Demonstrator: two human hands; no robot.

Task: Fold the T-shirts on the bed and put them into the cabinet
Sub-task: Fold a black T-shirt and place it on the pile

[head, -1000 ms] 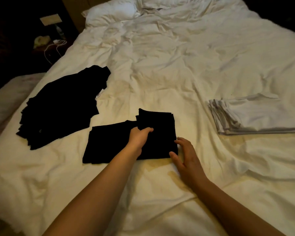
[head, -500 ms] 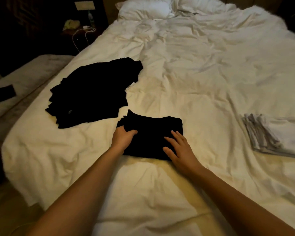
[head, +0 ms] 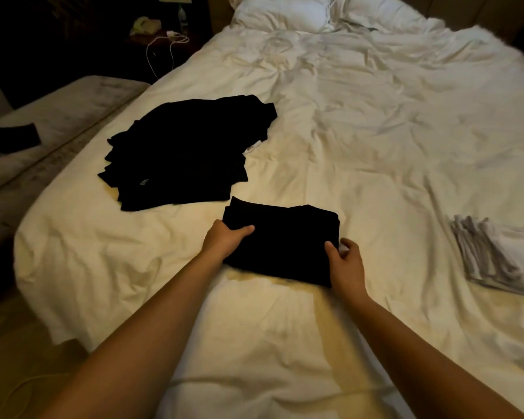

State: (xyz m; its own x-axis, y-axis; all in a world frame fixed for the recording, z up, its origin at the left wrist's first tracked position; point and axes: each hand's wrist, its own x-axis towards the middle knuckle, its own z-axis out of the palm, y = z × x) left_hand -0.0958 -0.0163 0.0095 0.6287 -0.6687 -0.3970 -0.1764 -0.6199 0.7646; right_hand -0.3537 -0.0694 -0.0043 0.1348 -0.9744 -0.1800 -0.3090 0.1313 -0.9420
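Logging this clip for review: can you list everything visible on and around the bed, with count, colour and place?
folded T-shirt: one, black, near middle of bed
T-shirt pile: one, black, far left on bed
folded stack: one, white, right edge
pillows: two, white, head of bed
bed: one, white rumpled cover
cable: one, white, nightstand
left hand: grips the folded T-shirt's left edge
right hand: grips its right corner

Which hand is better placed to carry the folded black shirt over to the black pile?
Left, probably. The left hand already grips the folded black shirt at its left edge, the side nearest the black pile. The right hand holds the far edge, away from the pile.
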